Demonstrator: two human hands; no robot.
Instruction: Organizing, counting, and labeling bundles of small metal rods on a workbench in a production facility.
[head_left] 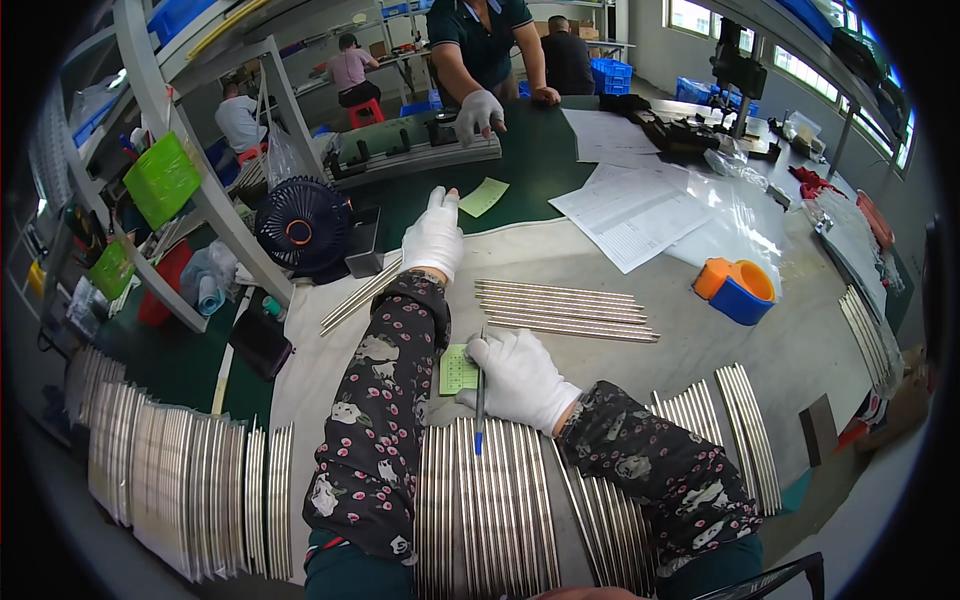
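My right hand (525, 375), in a white glove, is closed around a pen (480, 412) whose blue end points toward me. Its fingers rest at the edge of a small green printed slip (457, 370). Farther forward, my left hand (433, 240), also gloved, has its fingers stretched out and holds nothing I can see. It lies beside the ends of a few thin metal rods (355, 300), near a yellow-green paper slip (484, 197). Several metal rods (565, 308) lie side by side ahead of my right hand. More rods (485, 510) line up beneath my forearms.
A black fan (300, 228) stands at left by a shelf post. Bundled rods (170, 480) fill the near left. Papers (630, 215) and an orange-blue tape dispenser (737, 290) lie at right. Across the table, a co-worker's gloved hand (478, 116) hovers near a metal fixture (420, 160).
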